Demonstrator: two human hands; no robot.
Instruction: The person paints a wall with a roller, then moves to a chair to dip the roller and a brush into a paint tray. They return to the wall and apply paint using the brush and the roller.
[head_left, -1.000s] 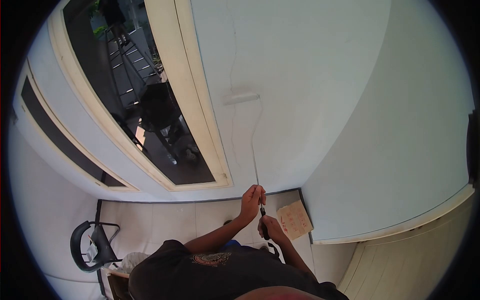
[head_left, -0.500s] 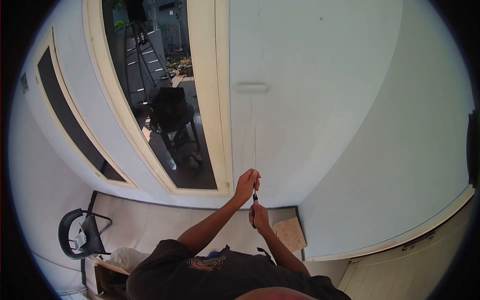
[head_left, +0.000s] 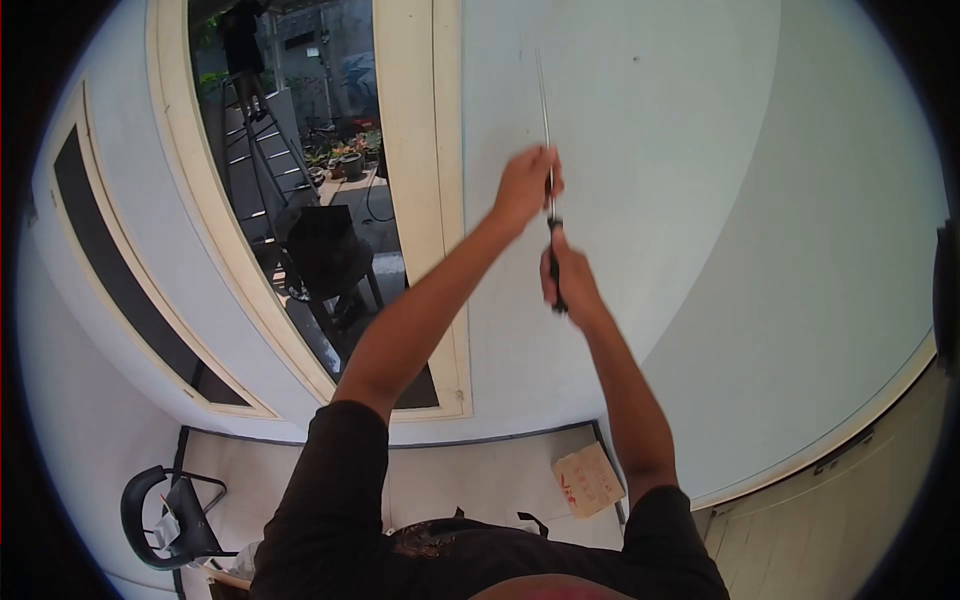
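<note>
I hold a paint roller [head_left: 543,100] upright in front of the pale wall [head_left: 640,160]. My left hand [head_left: 524,188] is closed around its thin metal rod. Below it, my right hand [head_left: 577,278] wraps the black handle, whose end shows under the palm. The rod runs upward along the wall; I cannot make out the roller head at its far end. A thin crack and a small dark spot mark the wall.
To the left stands a cream-framed window [head_left: 418,150]; through the glass I see a person on a ladder [head_left: 275,150] and a dark chair. A black chair [head_left: 180,510] stands at lower left. Cardboard [head_left: 587,480] lies on the floor by the corner. A cream door [head_left: 830,520] is at lower right.
Both hands have moved up the wall with the paint roller, arms now stretched out. The white roller head, visible earlier on the wall, no longer shows. My view has tilted slightly.
</note>
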